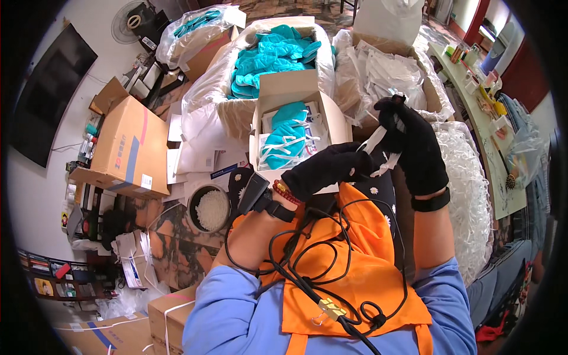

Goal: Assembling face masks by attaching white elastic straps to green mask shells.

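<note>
In front of me, my right hand (411,142), in a black glove, is raised with its fingers closed on a white strap (374,141). My left hand (328,168), also gloved in black, reaches across from the left, its fingers pinched at the strap's lower part. Just beyond the left hand stands an open small carton (288,84) with teal face masks (284,148) inside, their white straps showing. To the right of my right hand lies a large heap of white straps (464,189).
Behind the small carton is a plastic-lined box of teal masks (275,56). A lined box of white packets (387,71) stands right of it. At left are a cardboard box (133,151) and a bowl of white pieces (212,208). A cable (296,278) loops over my orange apron.
</note>
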`<state>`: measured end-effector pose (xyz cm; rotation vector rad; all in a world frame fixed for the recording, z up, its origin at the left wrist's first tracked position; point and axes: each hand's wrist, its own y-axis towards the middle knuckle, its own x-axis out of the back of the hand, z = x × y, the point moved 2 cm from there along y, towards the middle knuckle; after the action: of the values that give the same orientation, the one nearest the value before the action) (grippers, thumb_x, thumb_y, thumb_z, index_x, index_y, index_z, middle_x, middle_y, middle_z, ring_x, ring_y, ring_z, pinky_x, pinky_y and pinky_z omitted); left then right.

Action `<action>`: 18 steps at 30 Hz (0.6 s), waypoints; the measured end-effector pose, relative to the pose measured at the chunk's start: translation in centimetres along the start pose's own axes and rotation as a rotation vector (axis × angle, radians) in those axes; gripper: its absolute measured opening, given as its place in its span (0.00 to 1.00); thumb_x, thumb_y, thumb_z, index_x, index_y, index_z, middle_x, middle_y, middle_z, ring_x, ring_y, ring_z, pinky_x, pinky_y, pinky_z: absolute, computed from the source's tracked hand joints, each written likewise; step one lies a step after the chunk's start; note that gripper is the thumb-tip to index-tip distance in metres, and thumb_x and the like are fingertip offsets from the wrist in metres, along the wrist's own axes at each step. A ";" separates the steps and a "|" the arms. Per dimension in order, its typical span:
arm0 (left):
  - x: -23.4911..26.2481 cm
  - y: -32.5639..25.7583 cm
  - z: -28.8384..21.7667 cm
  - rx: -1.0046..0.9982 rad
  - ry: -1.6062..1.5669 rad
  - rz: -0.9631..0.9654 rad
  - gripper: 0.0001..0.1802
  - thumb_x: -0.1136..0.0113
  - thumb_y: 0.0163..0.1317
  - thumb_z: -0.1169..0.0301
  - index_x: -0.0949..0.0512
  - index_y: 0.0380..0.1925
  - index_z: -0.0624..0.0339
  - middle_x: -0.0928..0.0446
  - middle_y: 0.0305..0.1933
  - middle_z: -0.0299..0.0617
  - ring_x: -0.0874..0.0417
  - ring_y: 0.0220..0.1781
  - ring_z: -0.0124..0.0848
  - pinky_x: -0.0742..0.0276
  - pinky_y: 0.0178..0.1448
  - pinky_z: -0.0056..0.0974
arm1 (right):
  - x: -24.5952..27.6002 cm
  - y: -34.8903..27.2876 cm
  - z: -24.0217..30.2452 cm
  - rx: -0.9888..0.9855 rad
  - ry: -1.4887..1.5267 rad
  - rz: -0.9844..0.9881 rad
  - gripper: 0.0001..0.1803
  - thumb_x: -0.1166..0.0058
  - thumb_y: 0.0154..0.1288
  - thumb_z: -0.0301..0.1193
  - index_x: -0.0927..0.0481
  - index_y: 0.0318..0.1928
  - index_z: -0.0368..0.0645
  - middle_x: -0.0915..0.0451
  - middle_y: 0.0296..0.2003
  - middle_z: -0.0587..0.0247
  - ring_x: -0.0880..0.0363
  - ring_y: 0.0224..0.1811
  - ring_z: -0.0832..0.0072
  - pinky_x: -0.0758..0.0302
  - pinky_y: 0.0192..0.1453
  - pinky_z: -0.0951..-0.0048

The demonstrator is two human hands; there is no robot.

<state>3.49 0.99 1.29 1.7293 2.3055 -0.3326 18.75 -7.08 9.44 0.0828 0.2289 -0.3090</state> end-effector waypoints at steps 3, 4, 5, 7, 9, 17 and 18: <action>0.0 -0.4 0.8 0.015 -0.004 -0.043 0.21 0.47 0.66 0.56 0.24 0.48 0.62 0.21 0.42 0.38 0.19 0.40 0.27 0.24 0.47 0.31 | 0.7 0.6 -0.6 0.230 -0.336 -0.054 0.14 0.57 0.73 0.34 0.21 0.46 0.39 0.31 0.28 0.73 0.32 0.26 0.84 0.33 0.29 0.80; 0.0 -0.4 1.1 0.063 -0.057 -0.077 0.21 0.47 0.66 0.55 0.23 0.47 0.62 0.21 0.41 0.38 0.19 0.38 0.26 0.23 0.45 0.31 | 0.7 0.5 -0.5 0.250 -0.425 -0.061 0.13 0.56 0.72 0.33 0.21 0.46 0.40 0.31 0.28 0.73 0.32 0.26 0.84 0.33 0.29 0.80; 0.1 -0.4 1.2 0.038 -0.026 -0.071 0.21 0.47 0.66 0.55 0.23 0.47 0.62 0.21 0.39 0.38 0.19 0.37 0.26 0.23 0.44 0.31 | 0.6 0.2 -0.2 0.268 -0.515 -0.071 0.12 0.56 0.72 0.32 0.21 0.46 0.40 0.32 0.28 0.73 0.33 0.26 0.84 0.33 0.29 0.80; 0.3 -0.3 1.3 -0.011 0.035 -0.060 0.21 0.47 0.67 0.55 0.23 0.47 0.62 0.21 0.36 0.37 0.19 0.33 0.25 0.23 0.41 0.31 | 0.4 0.1 0.0 0.299 -0.587 -0.053 0.10 0.55 0.71 0.29 0.21 0.46 0.42 0.32 0.27 0.74 0.33 0.26 0.85 0.32 0.29 0.80; 0.3 0.0 1.5 -0.030 0.096 -0.130 0.20 0.47 0.68 0.56 0.23 0.47 0.62 0.22 0.34 0.37 0.19 0.33 0.25 0.23 0.41 0.30 | 0.1 0.3 -0.2 0.323 -0.543 0.010 0.10 0.55 0.70 0.27 0.21 0.46 0.44 0.33 0.26 0.74 0.33 0.25 0.85 0.32 0.29 0.80; -2.3 0.8 0.3 0.102 0.052 -0.219 0.16 0.46 0.68 0.61 0.24 0.46 0.62 0.23 0.30 0.34 0.22 0.29 0.22 0.25 0.33 0.31 | 0.1 1.4 -2.5 0.029 -0.166 -0.012 0.11 0.53 0.69 0.35 0.21 0.42 0.43 0.32 0.24 0.76 0.35 0.22 0.88 0.37 0.26 0.85; -2.8 0.8 -0.1 0.091 0.140 -0.204 0.15 0.45 0.68 0.61 0.24 0.45 0.62 0.23 0.30 0.34 0.22 0.30 0.22 0.25 0.33 0.31 | 0.2 1.5 -2.9 -0.026 -0.090 -0.044 0.12 0.52 0.68 0.36 0.20 0.42 0.43 0.32 0.23 0.76 0.35 0.21 0.88 0.39 0.25 0.85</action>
<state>4.99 -1.26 2.26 1.6065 2.6144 -0.3695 18.75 -5.39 6.65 0.0381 0.1455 -0.3525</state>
